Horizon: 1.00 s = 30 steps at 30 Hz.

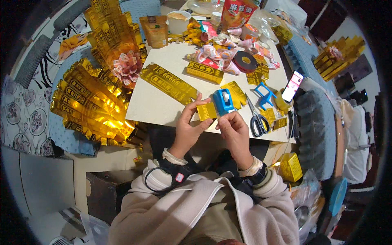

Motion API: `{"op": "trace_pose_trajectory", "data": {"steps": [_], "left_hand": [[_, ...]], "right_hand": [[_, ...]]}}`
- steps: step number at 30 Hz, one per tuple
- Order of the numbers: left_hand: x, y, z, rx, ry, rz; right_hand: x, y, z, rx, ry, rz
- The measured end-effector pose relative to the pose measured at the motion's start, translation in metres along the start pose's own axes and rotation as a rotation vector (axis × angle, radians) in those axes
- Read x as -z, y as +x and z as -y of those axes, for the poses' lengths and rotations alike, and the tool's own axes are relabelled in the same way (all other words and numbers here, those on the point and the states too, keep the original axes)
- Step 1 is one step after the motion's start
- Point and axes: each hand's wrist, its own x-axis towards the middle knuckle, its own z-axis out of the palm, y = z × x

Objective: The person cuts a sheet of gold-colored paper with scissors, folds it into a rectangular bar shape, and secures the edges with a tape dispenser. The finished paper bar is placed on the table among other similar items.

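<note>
At the near edge of the white table (159,102), my left hand (188,127) pinches a small gold foil piece (206,111); my right hand (233,130) grips the blue tape dispenser (223,102) against it; taping seems underway; next I'd need a steady pull; scissors (257,119) lie right.

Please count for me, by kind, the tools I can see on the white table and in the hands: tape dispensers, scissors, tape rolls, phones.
Blue plastic tape dispenser, held by both hands: 1
Grey-handled metal scissors: 1
Black tape roll with red inner ring: 1
Smartphone with lit screen: 1
Total: 4
</note>
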Motion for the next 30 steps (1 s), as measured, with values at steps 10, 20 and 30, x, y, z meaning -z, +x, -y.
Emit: {"op": "trace_pose_trajectory", "data": {"steps": [10,20,30], "left_hand": [[0.001,0.002,0.004,-0.014,-0.015,0.045],[0.001,0.000,0.006,0.022,-0.111,0.093],[0.006,0.001,0.015,-0.032,0.017,0.090]], "right_hand": [[0.032,0.040,0.018,-0.070,-0.132,0.337],[0.039,0.076,0.033,-0.018,-0.312,0.593],[0.036,0.094,0.035,-0.019,-0.443,0.675]]}}
